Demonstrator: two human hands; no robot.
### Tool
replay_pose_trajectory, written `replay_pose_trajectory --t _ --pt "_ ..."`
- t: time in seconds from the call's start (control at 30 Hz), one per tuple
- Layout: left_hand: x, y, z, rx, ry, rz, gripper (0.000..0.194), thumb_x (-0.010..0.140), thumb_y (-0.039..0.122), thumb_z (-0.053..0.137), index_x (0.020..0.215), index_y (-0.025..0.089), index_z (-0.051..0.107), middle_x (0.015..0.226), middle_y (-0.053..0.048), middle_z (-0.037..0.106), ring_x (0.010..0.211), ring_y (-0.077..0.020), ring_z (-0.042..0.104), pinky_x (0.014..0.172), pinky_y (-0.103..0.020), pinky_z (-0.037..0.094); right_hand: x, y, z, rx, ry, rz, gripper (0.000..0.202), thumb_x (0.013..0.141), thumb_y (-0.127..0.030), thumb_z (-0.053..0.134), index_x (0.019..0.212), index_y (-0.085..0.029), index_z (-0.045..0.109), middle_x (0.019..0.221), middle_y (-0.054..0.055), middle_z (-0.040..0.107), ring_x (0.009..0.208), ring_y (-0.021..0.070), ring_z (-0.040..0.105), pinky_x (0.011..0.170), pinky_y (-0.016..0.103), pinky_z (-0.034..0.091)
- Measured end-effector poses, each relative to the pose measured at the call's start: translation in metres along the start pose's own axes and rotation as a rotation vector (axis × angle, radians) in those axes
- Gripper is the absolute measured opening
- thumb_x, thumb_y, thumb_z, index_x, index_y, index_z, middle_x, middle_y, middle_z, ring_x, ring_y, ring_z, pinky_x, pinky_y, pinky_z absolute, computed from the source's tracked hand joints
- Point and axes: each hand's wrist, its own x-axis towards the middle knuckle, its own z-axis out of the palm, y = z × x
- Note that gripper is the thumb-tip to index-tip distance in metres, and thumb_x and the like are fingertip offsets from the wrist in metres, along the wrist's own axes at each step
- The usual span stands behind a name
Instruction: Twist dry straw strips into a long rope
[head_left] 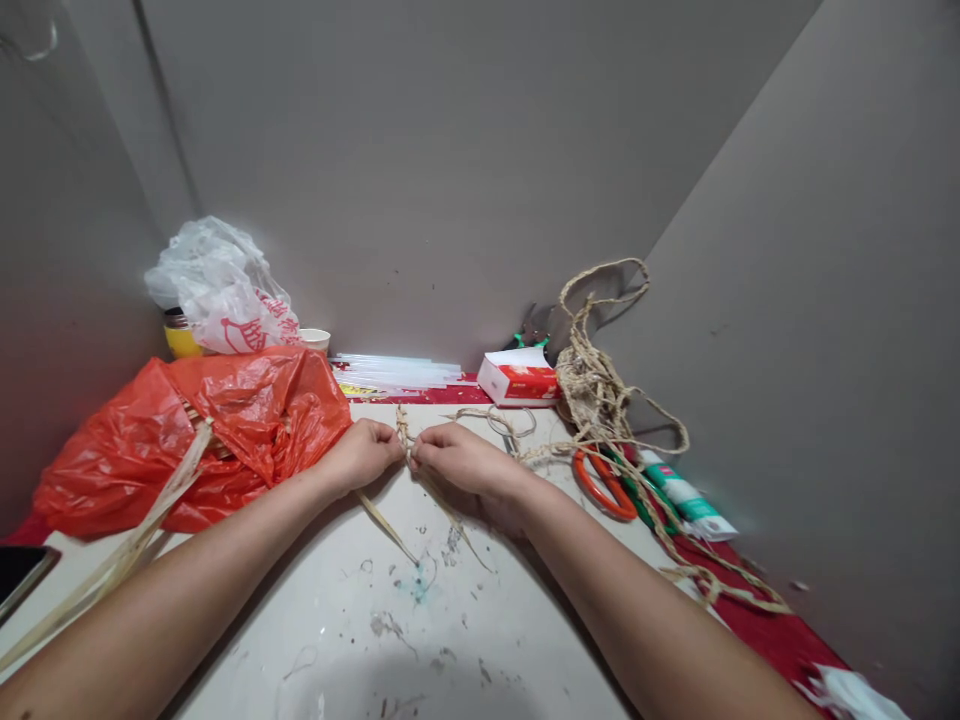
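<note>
A short piece of straw braid [403, 424] stands up between my two hands over the white board. My left hand [365, 455] pinches its strands from the left, thumb and fingers closed. From the other side my right hand [463, 458] grips it the same way, with the fingertips partly hidden. One loose straw strip [390, 528] trails below my left hand, and another thin strip [457, 520] hangs beneath the right. Beyond my right hand, a finished-looking length of braided cord [600, 390] lies heaped and looped against the wall.
A red plastic bag [247, 400] with straw strips [161, 505] coming out sits left. Behind are a white bag [225, 285], a paper cup [316, 340], clear sticks [397, 370] and a small box [519, 378]. Orange-handled scissors [600, 488] and a green-white tube [686, 497] lie right.
</note>
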Motion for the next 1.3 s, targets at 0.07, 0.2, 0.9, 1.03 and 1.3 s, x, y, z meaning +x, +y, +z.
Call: replay_pose_trajectory --t 0.07,0.2,0.9,1.03,1.3 --pt "0.000 0.000 -0.001 -0.034 -0.017 -0.013 0.018 0.068 0.029 0.052 0.058 0.015 0.058 0.048 0.005 0.048 0.045 -0.0068 0.033 0.045 -0.020 0.022 -0.003 -0.006 0.004 0.136 -0.052 0.079 0.017 0.078 -0.018 0.045 0.068 -0.014 0.058 0.046 -0.005 0.040 0.038 0.0052 0.031 0.039 0.019 0.023" --pt "0.000 0.002 -0.003 -0.142 -0.062 -0.043 0.016 0.067 0.023 0.050 0.055 0.015 0.057 0.046 0.004 0.051 0.040 -0.0054 0.032 0.042 -0.020 0.021 -0.008 -0.012 0.016 0.218 -0.103 0.152 0.016 0.079 -0.017 0.043 0.068 -0.015 0.055 0.039 -0.008 0.037 0.028 0.0049 0.030 0.033 0.018 0.021" --pt "-0.001 0.007 -0.013 -0.518 -0.236 -0.184 0.028 0.070 0.025 0.061 0.055 0.018 0.039 0.041 0.011 0.023 0.034 -0.0015 0.014 0.036 -0.020 0.006 -0.011 -0.013 -0.007 0.461 0.174 0.063 0.017 0.082 -0.027 0.052 0.074 -0.013 0.057 0.077 0.006 0.061 0.066 0.0116 0.058 0.053 0.019 0.044" --pt "-0.001 0.006 -0.011 -0.488 -0.212 -0.167 0.020 0.072 0.026 0.059 0.059 0.016 0.048 0.041 0.010 0.030 0.033 -0.0015 0.016 0.035 -0.020 0.006 -0.002 -0.010 0.013 0.756 -0.110 0.202 0.019 0.085 -0.026 0.048 0.074 -0.012 0.055 0.068 0.005 0.058 0.050 0.0075 0.052 0.042 0.016 0.039" --pt "-0.001 0.008 -0.009 -0.353 -0.164 -0.128 0.015 0.072 0.023 0.057 0.060 0.015 0.053 0.039 0.009 0.032 0.032 -0.0030 0.020 0.036 -0.021 0.010 0.003 0.001 0.008 0.756 -0.217 0.203 0.007 0.073 -0.014 0.053 0.067 -0.014 0.050 0.057 -0.002 0.051 0.037 0.0016 0.025 0.034 0.015 0.012"
